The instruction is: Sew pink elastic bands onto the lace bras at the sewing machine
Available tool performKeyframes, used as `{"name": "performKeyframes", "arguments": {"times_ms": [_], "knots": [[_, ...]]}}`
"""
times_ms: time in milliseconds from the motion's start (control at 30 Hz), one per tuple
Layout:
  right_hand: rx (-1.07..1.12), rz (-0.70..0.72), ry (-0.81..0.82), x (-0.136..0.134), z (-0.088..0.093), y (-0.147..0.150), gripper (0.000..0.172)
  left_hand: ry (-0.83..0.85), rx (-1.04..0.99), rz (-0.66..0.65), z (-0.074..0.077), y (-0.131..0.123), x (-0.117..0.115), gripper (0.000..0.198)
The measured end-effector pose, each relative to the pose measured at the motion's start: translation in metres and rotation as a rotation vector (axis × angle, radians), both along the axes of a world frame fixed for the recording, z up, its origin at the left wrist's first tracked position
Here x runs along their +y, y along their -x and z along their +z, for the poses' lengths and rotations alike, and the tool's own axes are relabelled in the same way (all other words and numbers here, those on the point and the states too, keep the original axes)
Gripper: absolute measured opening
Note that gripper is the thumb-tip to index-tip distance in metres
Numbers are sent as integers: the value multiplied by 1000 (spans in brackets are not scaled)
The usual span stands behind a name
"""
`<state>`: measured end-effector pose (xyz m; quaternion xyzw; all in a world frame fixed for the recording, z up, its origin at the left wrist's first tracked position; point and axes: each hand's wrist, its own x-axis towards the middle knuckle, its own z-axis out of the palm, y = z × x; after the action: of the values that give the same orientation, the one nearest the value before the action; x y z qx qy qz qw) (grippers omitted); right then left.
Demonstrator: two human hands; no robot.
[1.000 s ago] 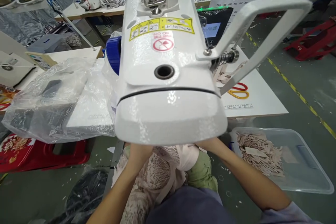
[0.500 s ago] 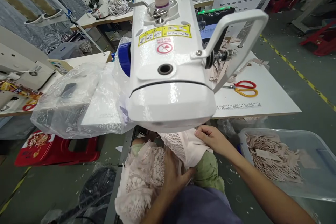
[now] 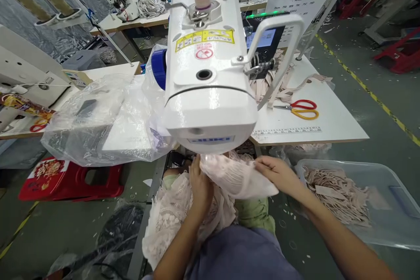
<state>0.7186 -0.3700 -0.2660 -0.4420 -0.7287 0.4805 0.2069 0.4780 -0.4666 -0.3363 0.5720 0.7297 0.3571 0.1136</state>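
A pale pink lace garment piece [image 3: 238, 178] is stretched between my two hands just below the head of a white sewing machine [image 3: 210, 109]. My left hand [image 3: 201, 186] grips its left end, with the fingertips partly hidden under the machine head. On the other side, my right hand [image 3: 278, 175] pinches the right edge between thumb and fingers. A heap of cream lace fabric [image 3: 172, 223] lies in my lap beneath the left forearm. The needle area is hidden behind the machine head.
Red-and-yellow scissors [image 3: 303, 109] and a clear ruler [image 3: 288, 131] lie on the white table [image 3: 341, 118]. A plastic bin [image 3: 387, 223] with beige strips stands at right. Plastic sheeting [image 3: 98, 127] covers the left table; a red stool [image 3: 72, 183] sits below.
My left hand has moved up from the lap to the garment piece's left end. The piece is now spread wider, and my right hand has shifted slightly right with its edge.
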Motion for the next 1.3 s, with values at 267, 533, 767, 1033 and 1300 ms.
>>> {"name": "performKeyframes", "arguments": {"times_ms": [267,533,767,1033,1300], "knots": [[-712,-107,-146,23,-77,-66,34,349,194,-349,7,-20,-23,49],[-507,158,-286,13,-145,53,64,732,507,218,77,76,-152,40],[-429,159,-345,-11,-137,60,50,742,534,181,56,62,-201,44],[81,1215,-249,-96,1,116,66,220,-230,-242,132,37,-150,46],[44,688,-377,-79,52,36,55,609,-1125,-269,91,32,-50,49]]}}
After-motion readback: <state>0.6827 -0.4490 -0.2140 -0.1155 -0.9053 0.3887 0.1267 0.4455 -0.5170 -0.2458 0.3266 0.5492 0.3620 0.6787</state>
